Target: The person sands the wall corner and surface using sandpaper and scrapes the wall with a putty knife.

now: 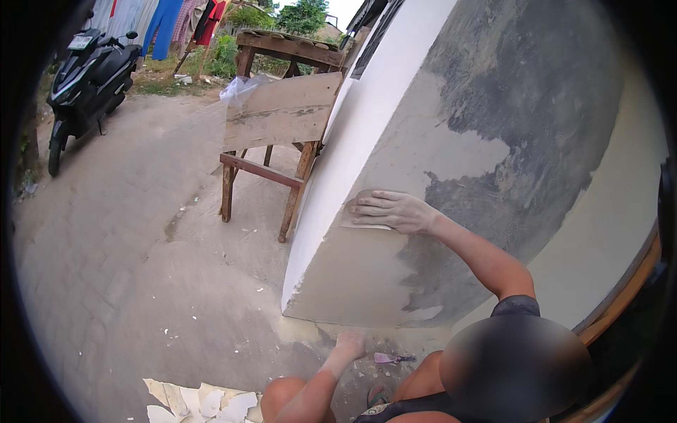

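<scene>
My right hand [399, 212], coated with pale dust, presses a thin flat sheet [365, 224] against the grey wall [365, 275], close to its white corner. The sheet's pale lower edge shows under my fingers; its material is unclear. Smooth light grey coating covers part of the wall, with darker rough patches to the right. My left hand [351, 343], dusty too, is low by the foot of the wall, its fingers bunched and blurred; I cannot tell whether it holds anything. Just right of it, a putty knife [394, 358] with a smeared blade lies on the ground.
Torn pale sheeting [203, 404] lies at the bottom left, beside my knee. A wooden stand [262, 170] with a board [280, 113] stands beyond the wall's corner. A black scooter [90, 90] is parked at the upper left, near hanging clothes [161, 29]. White flakes dot the ground.
</scene>
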`<state>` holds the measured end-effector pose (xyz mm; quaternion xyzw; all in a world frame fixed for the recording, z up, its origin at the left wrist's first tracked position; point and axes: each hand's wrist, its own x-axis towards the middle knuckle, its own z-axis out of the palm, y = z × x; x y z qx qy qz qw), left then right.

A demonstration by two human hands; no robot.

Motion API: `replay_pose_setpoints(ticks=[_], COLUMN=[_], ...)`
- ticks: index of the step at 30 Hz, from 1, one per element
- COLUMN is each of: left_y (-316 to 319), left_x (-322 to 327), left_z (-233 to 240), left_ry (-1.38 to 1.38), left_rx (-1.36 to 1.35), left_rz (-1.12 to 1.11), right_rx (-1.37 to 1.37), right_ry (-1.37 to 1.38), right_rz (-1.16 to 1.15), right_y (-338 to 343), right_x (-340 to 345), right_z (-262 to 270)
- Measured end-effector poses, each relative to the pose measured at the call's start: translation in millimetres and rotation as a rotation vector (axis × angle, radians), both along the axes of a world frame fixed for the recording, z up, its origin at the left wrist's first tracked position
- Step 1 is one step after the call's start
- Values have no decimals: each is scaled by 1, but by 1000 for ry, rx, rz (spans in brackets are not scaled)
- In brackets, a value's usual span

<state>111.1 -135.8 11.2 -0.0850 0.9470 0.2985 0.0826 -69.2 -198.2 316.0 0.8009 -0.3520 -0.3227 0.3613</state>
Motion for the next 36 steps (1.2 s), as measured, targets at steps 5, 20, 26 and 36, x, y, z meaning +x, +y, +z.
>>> replay_pose_setpoints(ticks=[5,20,26,36], left_y=[-9,-13,-15,-1], left_x=[17,7,1,-2], left_z=[-2,-17,-25,-32], left_ry=[145,26,20,57], left_rx=[51,-10,30,-48], left_rz=[9,46,77,11], right_rx=[-1011,-901,-1168,-1146], right_ry=[-285,-290,-448,-321], right_rz=[106,51,140,223], right_y=[-1,30,0,23], right_x=[15,1,-18,-14], right_z=[257,244,246,291])
